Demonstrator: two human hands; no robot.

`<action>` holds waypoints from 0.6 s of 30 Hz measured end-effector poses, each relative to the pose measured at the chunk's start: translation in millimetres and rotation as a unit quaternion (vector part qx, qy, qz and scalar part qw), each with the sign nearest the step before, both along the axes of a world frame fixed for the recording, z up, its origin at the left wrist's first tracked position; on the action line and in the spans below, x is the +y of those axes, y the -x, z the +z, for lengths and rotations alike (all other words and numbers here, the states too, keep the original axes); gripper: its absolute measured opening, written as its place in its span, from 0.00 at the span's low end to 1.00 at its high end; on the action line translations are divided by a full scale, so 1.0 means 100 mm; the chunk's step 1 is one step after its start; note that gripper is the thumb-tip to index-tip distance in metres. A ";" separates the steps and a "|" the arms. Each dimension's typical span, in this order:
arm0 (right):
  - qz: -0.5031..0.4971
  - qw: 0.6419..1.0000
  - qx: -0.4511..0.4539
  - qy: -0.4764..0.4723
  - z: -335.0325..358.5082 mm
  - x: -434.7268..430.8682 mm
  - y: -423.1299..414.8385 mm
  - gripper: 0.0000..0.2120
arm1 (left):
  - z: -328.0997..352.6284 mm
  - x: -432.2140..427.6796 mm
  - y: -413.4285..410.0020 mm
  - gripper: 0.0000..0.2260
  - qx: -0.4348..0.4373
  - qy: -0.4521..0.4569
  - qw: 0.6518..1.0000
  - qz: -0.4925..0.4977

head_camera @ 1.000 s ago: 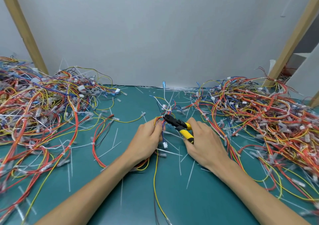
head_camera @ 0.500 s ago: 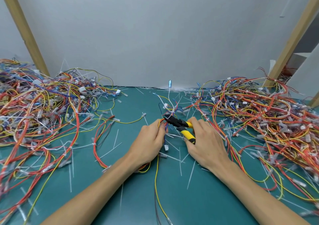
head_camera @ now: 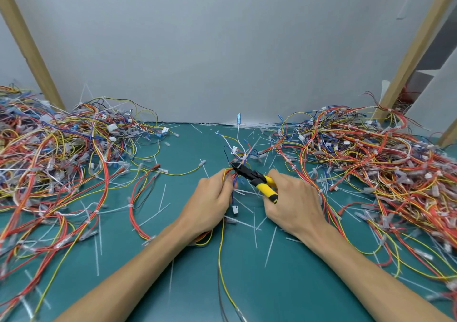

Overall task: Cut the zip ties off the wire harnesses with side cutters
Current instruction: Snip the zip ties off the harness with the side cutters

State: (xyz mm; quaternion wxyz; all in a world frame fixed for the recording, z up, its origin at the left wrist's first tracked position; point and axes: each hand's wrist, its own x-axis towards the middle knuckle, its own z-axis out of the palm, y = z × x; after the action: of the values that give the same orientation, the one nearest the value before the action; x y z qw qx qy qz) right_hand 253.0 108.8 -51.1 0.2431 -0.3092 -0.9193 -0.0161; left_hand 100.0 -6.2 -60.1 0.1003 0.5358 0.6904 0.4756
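At the middle of the green mat, my left hand grips a wire harness of red, yellow, blue and white wires that fans up beyond my fingers. My right hand holds the side cutters, black jaws with yellow handles. The jaw tips sit against the bundle just above my left fingers. A white connector dangles below the hand. Whether a zip tie lies between the jaws is hidden.
A big tangle of harnesses fills the left of the green mat, another pile the right. Cut white zip-tie pieces litter the middle. A grey wall and two wooden posts stand behind.
The loose wire ends above my left hand have lifted and spread a little. The cutter jaws stay at the bundle; both hands have barely shifted.
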 end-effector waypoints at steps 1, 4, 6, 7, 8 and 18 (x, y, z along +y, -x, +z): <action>0.000 1.000 0.002 0.002 0.00 0.00 0.00 0.12 | 0.00 0.00 0.00 0.14 0.003 -0.001 1.000 0.000; -0.002 1.000 -0.003 0.004 0.00 0.01 0.00 0.12 | 0.00 0.00 0.00 0.15 0.016 -0.004 1.000 0.000; -0.003 1.000 -0.009 0.005 -0.01 0.02 0.00 0.11 | 0.00 0.00 0.00 0.15 0.023 -0.004 1.000 0.000; -0.004 1.000 -0.012 0.005 -0.01 0.02 0.00 0.11 | 0.00 0.00 -0.01 0.16 0.023 -0.003 1.000 0.001; -0.004 1.000 -0.013 0.006 -0.01 0.02 0.01 0.11 | 0.00 0.00 0.00 0.16 0.023 -0.001 1.000 0.002; 0.009 1.000 -0.002 0.018 -0.03 0.05 -0.01 0.10 | -0.01 0.02 -0.01 0.17 0.031 0.002 1.000 0.006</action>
State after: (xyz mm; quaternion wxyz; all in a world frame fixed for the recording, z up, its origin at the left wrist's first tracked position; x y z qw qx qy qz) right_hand 254.0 114.1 -53.6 0.2356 -0.3052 -0.9227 0.0024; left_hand 101.3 -4.5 -61.2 0.0773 0.5461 0.6973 0.4577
